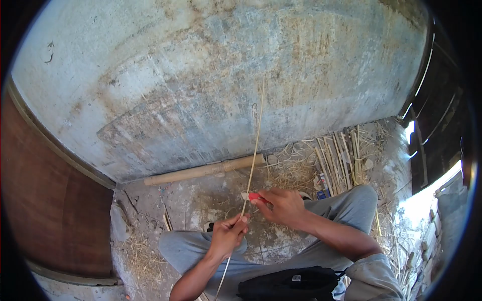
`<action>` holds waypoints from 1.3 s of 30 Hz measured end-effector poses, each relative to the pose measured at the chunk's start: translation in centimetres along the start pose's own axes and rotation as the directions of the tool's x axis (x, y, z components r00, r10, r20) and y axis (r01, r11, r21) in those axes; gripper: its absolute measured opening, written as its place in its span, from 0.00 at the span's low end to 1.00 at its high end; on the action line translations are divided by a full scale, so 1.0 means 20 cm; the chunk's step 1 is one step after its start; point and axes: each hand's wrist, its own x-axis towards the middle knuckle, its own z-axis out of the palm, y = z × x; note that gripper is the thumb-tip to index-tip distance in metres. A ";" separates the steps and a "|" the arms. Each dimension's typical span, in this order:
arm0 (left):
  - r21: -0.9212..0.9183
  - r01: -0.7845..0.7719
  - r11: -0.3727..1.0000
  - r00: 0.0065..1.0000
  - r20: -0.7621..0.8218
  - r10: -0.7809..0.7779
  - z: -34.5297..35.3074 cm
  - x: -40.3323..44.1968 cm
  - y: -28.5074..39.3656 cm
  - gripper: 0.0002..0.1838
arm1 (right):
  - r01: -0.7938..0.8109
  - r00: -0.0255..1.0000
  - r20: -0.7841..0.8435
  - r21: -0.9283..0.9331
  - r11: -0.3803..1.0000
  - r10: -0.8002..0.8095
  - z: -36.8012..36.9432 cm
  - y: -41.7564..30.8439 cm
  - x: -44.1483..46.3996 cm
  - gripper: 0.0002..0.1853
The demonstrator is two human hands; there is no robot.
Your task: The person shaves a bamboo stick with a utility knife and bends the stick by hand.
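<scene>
A long thin pale strip (257, 135) runs upward from near my lap to in front of the wall. My left hand (227, 235) pinches it between thumb and fingers above my left leg. Just above and to the right, my right hand (282, 205) is closed around the red handle of a small knife (253, 196). The knife's pale blade lies against the strip, a little above my left fingers.
A bamboo pole (201, 172) lies along the foot of the stained wall (216, 90). Split sticks (334, 160) and shavings are at the right, beside a small blue box (323, 193). A black bag (288, 285) rests at my lap. A brown panel (55, 200) stands left.
</scene>
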 end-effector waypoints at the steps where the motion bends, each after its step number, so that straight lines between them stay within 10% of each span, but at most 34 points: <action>1: 0.020 -0.006 1.000 1.000 -0.020 0.006 0.00 0.00 0.01 0.14 | 0.000 1.000 -0.003 0.010 1.000 0.000 0.00 0.00 0.00 0.14; 32: 0.157 -0.138 0.978 0.985 -0.081 0.152 0.03 -0.09 0.03 0.12 | 0.066 0.995 -0.082 0.025 0.997 -0.064 -0.03 0.00 0.06 0.15; 36: 0.270 -0.106 0.957 0.994 0.036 0.100 0.03 -0.15 -0.08 0.12 | -0.391 0.908 -0.121 0.094 0.916 0.400 -0.24 0.18 0.23 0.16; 39: 0.274 -0.123 0.954 0.990 0.104 0.097 0.03 -0.15 -0.09 0.13 | -0.324 0.928 -0.196 -0.007 0.946 0.316 -0.29 0.27 0.23 0.15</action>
